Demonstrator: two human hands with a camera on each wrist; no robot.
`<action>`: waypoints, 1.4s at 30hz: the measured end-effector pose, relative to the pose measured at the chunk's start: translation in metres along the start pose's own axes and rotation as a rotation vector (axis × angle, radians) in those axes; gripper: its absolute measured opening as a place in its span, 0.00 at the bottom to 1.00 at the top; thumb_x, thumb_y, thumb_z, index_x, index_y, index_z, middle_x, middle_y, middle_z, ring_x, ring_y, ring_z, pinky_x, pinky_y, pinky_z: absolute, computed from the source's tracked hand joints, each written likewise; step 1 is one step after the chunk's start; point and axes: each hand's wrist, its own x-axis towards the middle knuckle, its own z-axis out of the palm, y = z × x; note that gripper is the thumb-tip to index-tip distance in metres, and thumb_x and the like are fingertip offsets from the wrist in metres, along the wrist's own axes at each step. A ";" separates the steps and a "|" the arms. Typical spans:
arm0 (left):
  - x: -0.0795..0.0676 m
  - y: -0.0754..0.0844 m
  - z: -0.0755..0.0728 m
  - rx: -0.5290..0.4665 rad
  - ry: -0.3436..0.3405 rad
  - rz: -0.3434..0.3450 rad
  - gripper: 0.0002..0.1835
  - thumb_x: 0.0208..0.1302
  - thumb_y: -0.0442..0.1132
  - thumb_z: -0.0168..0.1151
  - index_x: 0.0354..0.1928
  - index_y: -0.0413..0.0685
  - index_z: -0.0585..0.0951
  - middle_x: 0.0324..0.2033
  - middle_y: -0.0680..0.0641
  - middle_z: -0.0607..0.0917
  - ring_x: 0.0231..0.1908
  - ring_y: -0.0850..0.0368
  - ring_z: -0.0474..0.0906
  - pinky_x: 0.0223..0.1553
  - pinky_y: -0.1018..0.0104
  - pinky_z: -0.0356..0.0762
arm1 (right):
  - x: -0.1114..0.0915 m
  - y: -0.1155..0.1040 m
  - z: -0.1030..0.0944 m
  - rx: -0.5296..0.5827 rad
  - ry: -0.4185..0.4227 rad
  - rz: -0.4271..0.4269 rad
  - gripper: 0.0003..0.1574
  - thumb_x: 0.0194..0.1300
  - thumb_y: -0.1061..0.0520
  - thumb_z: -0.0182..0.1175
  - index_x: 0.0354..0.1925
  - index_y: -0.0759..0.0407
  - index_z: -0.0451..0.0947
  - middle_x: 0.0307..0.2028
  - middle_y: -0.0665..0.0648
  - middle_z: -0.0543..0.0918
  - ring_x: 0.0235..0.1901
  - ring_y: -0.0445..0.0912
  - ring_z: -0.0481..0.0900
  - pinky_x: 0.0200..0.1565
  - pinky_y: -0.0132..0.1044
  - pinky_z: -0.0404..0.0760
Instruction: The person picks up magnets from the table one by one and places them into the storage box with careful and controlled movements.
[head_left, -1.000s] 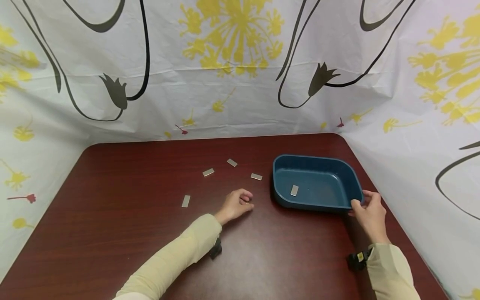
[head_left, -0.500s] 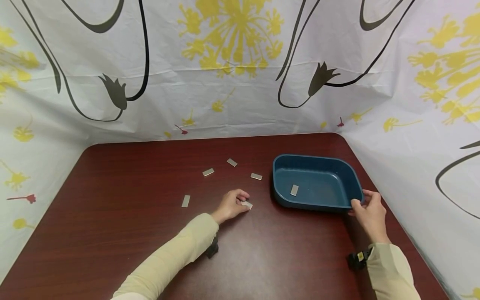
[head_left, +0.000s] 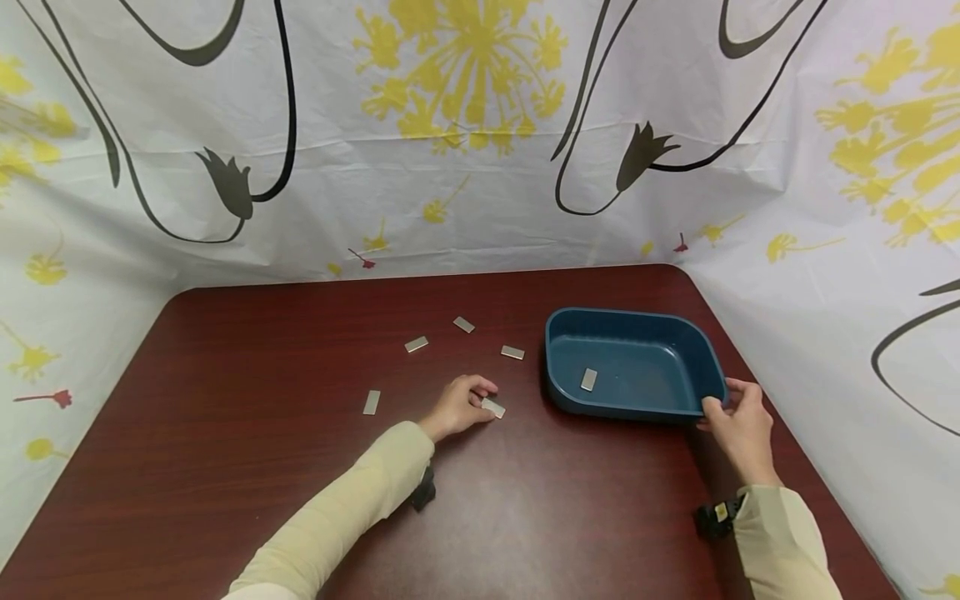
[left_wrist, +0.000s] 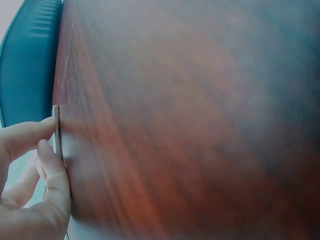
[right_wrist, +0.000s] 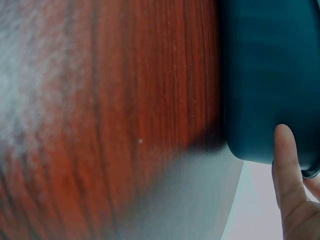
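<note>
A small silver rectangular metal plate lies at the fingertips of my left hand. The thumb and a finger pinch it at its near end, and its far end shows past them. Seen edge-on in the left wrist view, the plate is a thin strip, with fingertips on it. My right hand grips the near right corner of a blue plastic tub, thumb over the rim. One finger runs along its outer wall in the right wrist view. Another similar plate lies inside the tub.
Several more plates lie spread on the dark red table: one plate left of the tub, another plate farther back, a third plate, and one plate to the left. A patterned white cloth hangs behind the table.
My left hand has drawn back slightly to the left, so more of the plate at its fingertips shows. The right hand and the tub have stayed in place.
</note>
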 end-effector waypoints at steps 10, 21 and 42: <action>0.002 -0.003 0.001 0.062 -0.021 0.032 0.17 0.40 0.28 0.69 0.37 0.39 0.80 0.29 0.47 0.73 0.26 0.61 0.70 0.31 0.73 0.67 | 0.000 -0.001 0.001 -0.001 -0.004 0.008 0.31 0.60 0.61 0.43 0.59 0.71 0.50 0.44 0.71 0.67 0.16 0.34 0.76 0.20 0.26 0.75; 0.004 -0.002 -0.002 0.097 -0.067 0.041 0.15 0.41 0.30 0.69 0.36 0.40 0.80 0.28 0.48 0.73 0.25 0.62 0.67 0.31 0.73 0.65 | 0.000 -0.002 0.001 0.006 -0.009 0.009 0.31 0.59 0.61 0.43 0.59 0.72 0.50 0.43 0.70 0.66 0.16 0.32 0.75 0.20 0.27 0.76; 0.006 0.002 -0.002 0.106 -0.097 -0.012 0.09 0.44 0.29 0.67 0.32 0.39 0.81 0.23 0.50 0.74 0.22 0.63 0.66 0.25 0.75 0.65 | -0.001 0.000 0.001 0.004 -0.009 0.013 0.31 0.60 0.60 0.43 0.59 0.71 0.50 0.42 0.69 0.67 0.16 0.34 0.75 0.20 0.26 0.75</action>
